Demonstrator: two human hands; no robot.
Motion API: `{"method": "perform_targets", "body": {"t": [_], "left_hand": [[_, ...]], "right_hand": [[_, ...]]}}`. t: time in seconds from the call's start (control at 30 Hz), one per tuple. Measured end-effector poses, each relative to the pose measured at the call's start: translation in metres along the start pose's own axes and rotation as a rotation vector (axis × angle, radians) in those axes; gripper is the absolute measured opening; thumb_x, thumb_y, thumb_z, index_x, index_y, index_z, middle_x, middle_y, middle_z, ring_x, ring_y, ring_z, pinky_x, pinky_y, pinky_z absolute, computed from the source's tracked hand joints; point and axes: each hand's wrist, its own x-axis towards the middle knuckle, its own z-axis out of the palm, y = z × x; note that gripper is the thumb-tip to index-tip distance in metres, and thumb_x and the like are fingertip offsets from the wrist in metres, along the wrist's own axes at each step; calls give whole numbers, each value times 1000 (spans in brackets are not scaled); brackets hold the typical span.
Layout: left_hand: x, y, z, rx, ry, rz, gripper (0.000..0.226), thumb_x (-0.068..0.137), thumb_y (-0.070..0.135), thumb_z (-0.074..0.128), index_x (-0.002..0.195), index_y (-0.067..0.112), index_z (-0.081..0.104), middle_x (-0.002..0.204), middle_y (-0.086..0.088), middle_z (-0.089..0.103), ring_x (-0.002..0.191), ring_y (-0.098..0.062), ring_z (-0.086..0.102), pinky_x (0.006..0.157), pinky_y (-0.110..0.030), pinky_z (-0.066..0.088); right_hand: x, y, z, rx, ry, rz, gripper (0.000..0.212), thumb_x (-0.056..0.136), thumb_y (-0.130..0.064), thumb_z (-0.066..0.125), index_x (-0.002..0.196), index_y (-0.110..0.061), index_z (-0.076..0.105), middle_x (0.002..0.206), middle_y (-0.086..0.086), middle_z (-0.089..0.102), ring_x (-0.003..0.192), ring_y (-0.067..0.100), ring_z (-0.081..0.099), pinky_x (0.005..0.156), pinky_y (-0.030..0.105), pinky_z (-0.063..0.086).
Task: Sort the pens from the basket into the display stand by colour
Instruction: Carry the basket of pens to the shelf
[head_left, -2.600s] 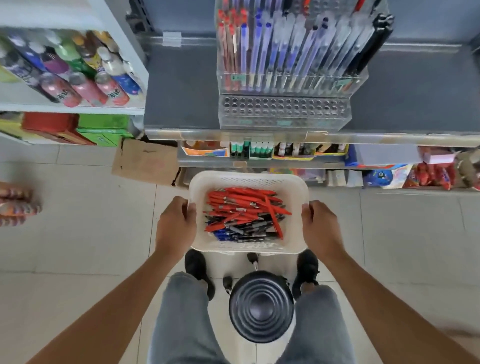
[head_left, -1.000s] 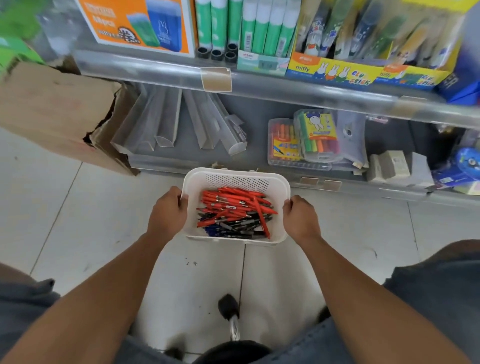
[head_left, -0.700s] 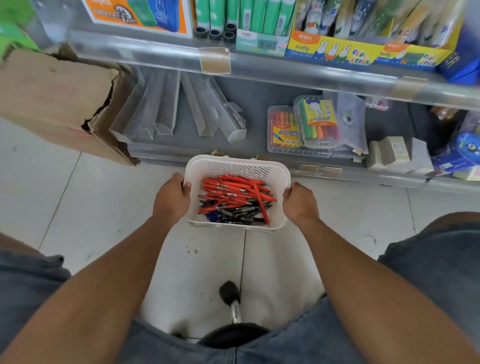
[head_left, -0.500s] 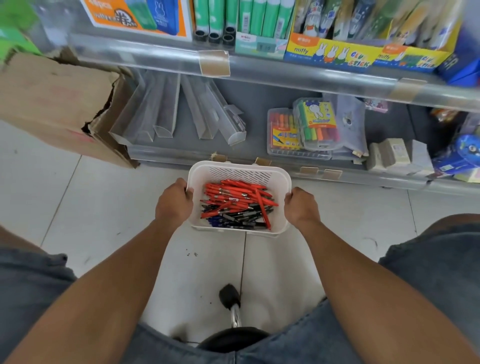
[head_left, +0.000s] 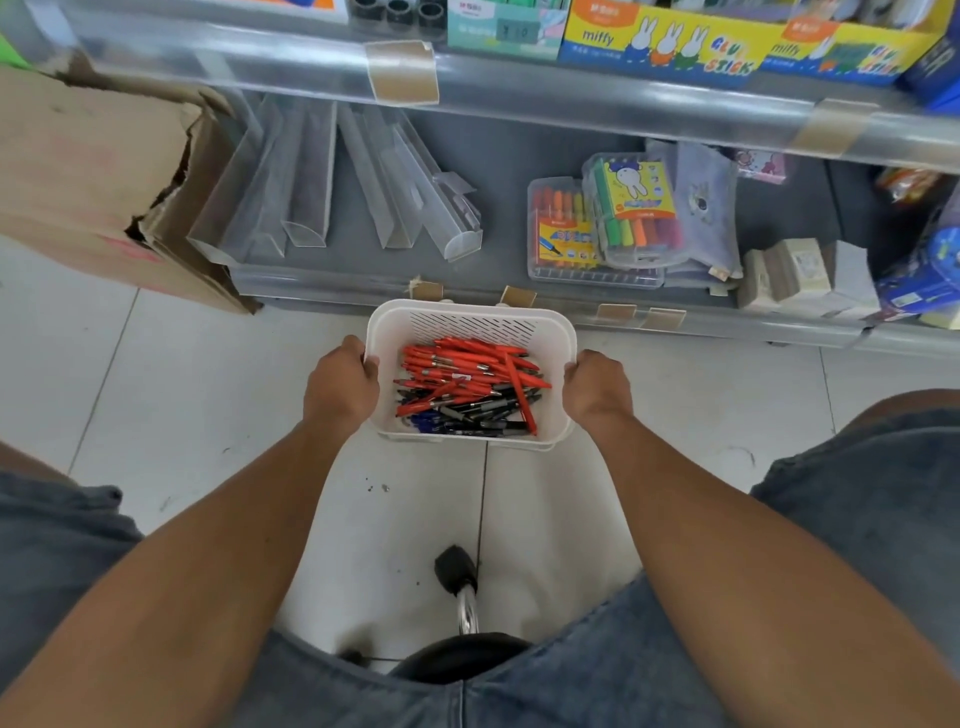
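Note:
A white slotted plastic basket (head_left: 470, 319) is low over the tiled floor, just in front of the bottom shelf. It holds a heap of pens (head_left: 467, 382): many red ones on top, black and blue ones underneath. My left hand (head_left: 340, 387) grips the basket's left rim and my right hand (head_left: 595, 392) grips its right rim. The pen display stand is out of view.
The grey bottom shelf (head_left: 509, 156) holds clear plastic tubes (head_left: 410, 192), boxes of markers (head_left: 613, 223) and small cartons (head_left: 800, 275). A torn cardboard box (head_left: 104, 182) sits at the left. A black stool with a chrome leg (head_left: 465, 608) stands between my knees.
I have bent down from standing, carrying the basket from chest height to near the floor. The display stand left the view. In the last second the basket edged forward toward the bottom shelf.

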Motion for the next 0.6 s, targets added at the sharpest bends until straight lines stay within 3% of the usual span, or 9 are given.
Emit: {"method": "perform_targets", "body": {"t": [0.43, 0.6], "left_hand": [[4, 2, -1, -3, -49, -15, 24, 102, 30, 45, 110, 8, 49, 95, -10, 60, 77, -22, 56, 64, -32, 46], [5, 6, -7, -66, -95, -80, 42, 101, 44, 42, 126, 11, 47, 112, -11, 64, 85, -24, 58, 68, -34, 47]], "right_hand": [[7, 2, 6, 12, -39, 49, 24, 102, -23, 47, 116, -8, 60, 112, 13, 65, 82, 19, 50, 70, 28, 41], [5, 4, 5, 79, -54, 71, 26, 103, -27, 44, 110, -9, 60, 108, 12, 65, 81, 20, 52, 71, 29, 42]]}}
